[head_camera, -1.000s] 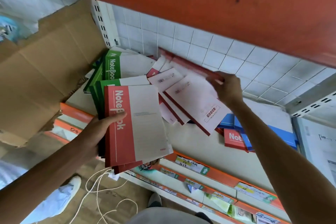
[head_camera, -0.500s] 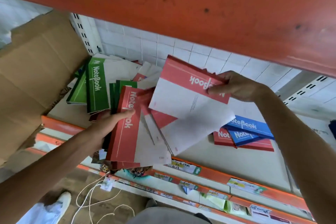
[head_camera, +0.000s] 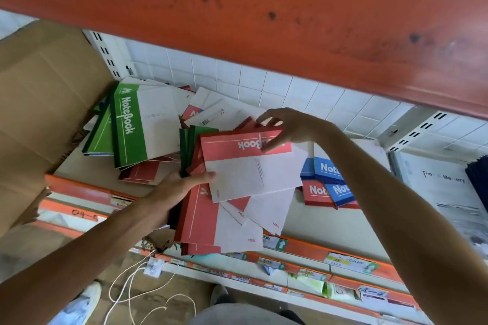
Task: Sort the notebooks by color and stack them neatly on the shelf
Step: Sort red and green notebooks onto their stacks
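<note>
The left hand (head_camera: pixel 182 187) grips a fanned bundle of red notebooks (head_camera: pixel 203 219) by its spine side, thumb across the top cover, with a few green spines (head_camera: pixel 188 145) caught in the same hold; the bundle overhangs the front edge of the shelf (head_camera: pixel 330 224). The right hand (head_camera: pixel 285 126) rests on the red band of the top notebook (head_camera: pixel 250 163), which lies upside down on the bundle; thumb on the band, fingers spread over its far edge, though whether they pinch it cannot be told. At the left end of the shelf, green notebooks (head_camera: pixel 126 124) lie in a loose heap against a cardboard sheet (head_camera: pixel 45 103), with white-backed copies strewn toward the tiled back wall (head_camera: pixel 264 87). A further red notebook (head_camera: pixel 142 174) lies flat under the green heap near the front edge. Toward the right end, blue notebooks (head_camera: pixel 327 169) overlap a red one (head_camera: pixel 315 192). An orange board (head_camera: pixel 237 8) spans the view above. Label strips (head_camera: pixel 351 262) line the orange shelf fronts below. White cord (head_camera: pixel 137 290) trails on the floor beside a shoe (head_camera: pixel 81 301).
</note>
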Action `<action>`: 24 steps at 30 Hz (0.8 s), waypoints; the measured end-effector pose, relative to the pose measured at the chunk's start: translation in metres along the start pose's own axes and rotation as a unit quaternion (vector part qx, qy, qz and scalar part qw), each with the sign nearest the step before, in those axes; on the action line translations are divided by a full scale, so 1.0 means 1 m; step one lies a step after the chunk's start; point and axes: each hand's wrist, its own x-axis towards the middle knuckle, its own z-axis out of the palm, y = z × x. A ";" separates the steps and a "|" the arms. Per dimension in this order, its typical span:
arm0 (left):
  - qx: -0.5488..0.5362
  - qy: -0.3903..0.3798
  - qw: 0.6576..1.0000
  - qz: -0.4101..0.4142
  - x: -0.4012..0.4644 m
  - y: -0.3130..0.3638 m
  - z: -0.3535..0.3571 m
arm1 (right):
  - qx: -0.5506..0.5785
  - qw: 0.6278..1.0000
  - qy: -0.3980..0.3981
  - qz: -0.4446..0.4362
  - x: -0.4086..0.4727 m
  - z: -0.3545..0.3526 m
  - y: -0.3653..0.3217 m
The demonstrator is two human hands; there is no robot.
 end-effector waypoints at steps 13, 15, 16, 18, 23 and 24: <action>-0.135 0.074 0.988 0.002 -0.002 -0.020 0.016 | 0.263 0.916 0.252 0.166 -0.098 0.112 0.009; -0.118 0.046 0.992 0.008 -0.003 -0.020 0.019 | 0.421 0.866 0.225 0.148 -0.096 0.115 -0.002; -0.107 0.036 0.993 0.014 -0.004 -0.019 0.022 | 0.449 0.849 0.241 0.138 -0.092 0.113 -0.008; -0.097 0.015 0.995 0.027 -0.006 -0.019 0.027 | 0.379 0.869 0.284 0.145 -0.081 0.114 -0.009; -0.087 0.008 0.996 0.033 -0.009 -0.015 0.031 | 0.417 0.861 0.259 0.130 -0.078 0.097 0.025; -0.094 0.003 0.995 0.029 -0.007 -0.016 0.029 | 0.437 0.862 0.231 0.113 -0.080 0.092 0.032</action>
